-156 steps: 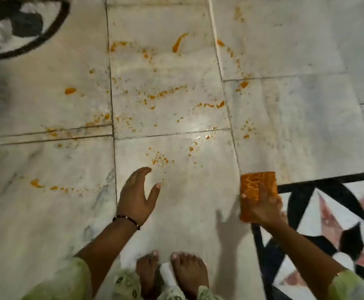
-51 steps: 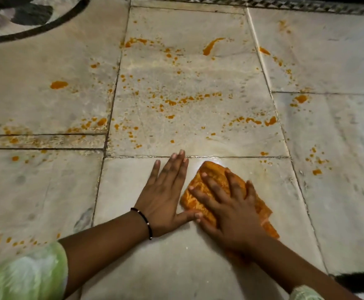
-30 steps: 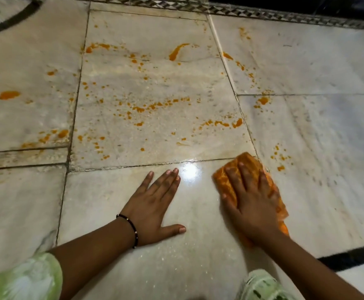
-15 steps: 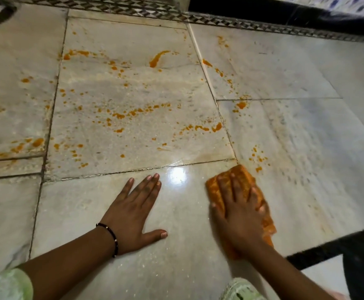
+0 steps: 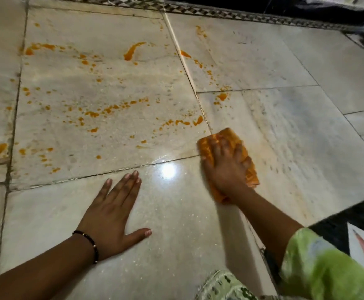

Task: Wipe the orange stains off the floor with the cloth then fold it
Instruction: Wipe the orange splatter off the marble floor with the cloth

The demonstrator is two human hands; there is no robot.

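An orange cloth [image 5: 225, 137], folded into a pad, lies flat on the pale marble floor [image 5: 295, 131]. My right hand [image 5: 226, 167] presses down on it with fingers spread and straight, covering most of it. My left hand [image 5: 114, 211] rests flat on the floor tile to the left, fingers straight, holding nothing. Orange stains [image 5: 116, 109] speckle the tile beyond both hands. A longer smear [image 5: 133, 50] lies farther back, and smaller spots [image 5: 221, 97] sit just beyond the cloth on the right tile.
A patterned border strip [image 5: 220, 11] and a dark wall base run along the far edge. A black-edged inlay pattern [image 5: 349, 226] starts at the lower right. My green-sleeved arms and a patterned garment [image 5: 224, 286] fill the bottom of the view.
My right hand has pushed the cloth forward and to the right, over the spots that lay on the right tile. My left hand stays planted flat on the floor.
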